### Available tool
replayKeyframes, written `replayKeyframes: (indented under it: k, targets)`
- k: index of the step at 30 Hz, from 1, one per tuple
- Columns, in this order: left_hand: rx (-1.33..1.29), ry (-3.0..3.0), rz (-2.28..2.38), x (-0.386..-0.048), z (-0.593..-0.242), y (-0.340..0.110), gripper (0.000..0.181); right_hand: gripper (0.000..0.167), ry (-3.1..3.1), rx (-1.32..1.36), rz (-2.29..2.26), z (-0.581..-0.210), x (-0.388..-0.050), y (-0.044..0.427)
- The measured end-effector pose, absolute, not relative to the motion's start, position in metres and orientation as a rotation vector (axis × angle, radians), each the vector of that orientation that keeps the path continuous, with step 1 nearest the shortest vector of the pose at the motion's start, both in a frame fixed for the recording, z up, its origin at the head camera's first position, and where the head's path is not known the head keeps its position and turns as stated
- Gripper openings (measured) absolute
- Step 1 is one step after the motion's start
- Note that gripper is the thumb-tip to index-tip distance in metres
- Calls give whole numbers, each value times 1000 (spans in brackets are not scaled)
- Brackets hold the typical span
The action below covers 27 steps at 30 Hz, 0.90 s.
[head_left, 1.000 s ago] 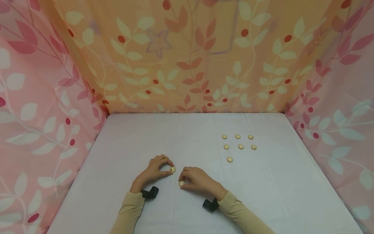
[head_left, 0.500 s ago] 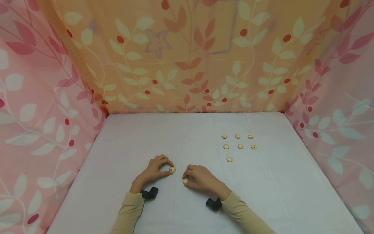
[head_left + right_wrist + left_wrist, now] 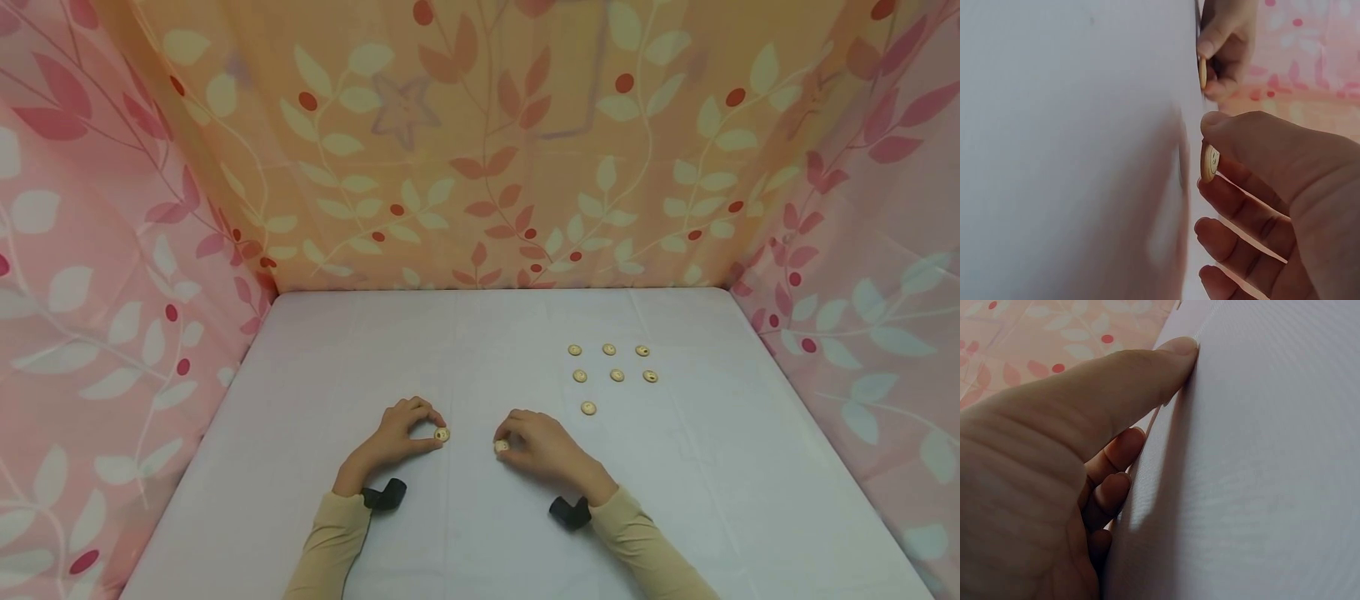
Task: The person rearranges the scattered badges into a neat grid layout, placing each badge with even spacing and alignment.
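Between thumb and finger, my left hand point(image 3: 397, 433) pinches a small round wooden disc point(image 3: 442, 435) with a dark mark, down at the white tabletop. My right hand point(image 3: 543, 446) pinches a second wooden disc point(image 3: 1210, 161) by its edges. In the right wrist view this disc stands tilted on edge, slightly off the cloth, with dark lines on its face. The left hand point(image 3: 1229, 47) with its disc point(image 3: 1203, 72) shows behind it. The left wrist view shows the thumb point(image 3: 1147, 375) on the cloth; the disc is hidden there.
Several similar discs lie at the right rear in two rows of three, such as this disc point(image 3: 617, 376), with a single disc point(image 3: 588, 408) in front. White cloth covers the table point(image 3: 375, 350). Patterned curtains point(image 3: 480, 150) enclose its back and sides.
My right hand has moved right and slightly away from me, carrying its disc farther from the left hand. The left hand and its disc have stayed in place.
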<state>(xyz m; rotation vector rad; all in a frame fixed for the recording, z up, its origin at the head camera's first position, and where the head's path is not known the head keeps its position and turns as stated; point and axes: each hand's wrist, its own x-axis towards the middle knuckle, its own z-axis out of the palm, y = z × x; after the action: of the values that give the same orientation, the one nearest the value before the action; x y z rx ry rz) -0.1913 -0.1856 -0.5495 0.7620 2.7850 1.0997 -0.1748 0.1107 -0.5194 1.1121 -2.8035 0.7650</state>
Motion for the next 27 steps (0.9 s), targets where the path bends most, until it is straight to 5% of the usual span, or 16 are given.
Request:
replayKeyframes:
  k: [27]
  targets:
    - [775,2790,1065,-192,-549,-186,23,18,-2786,654,782,-514,-191,195]
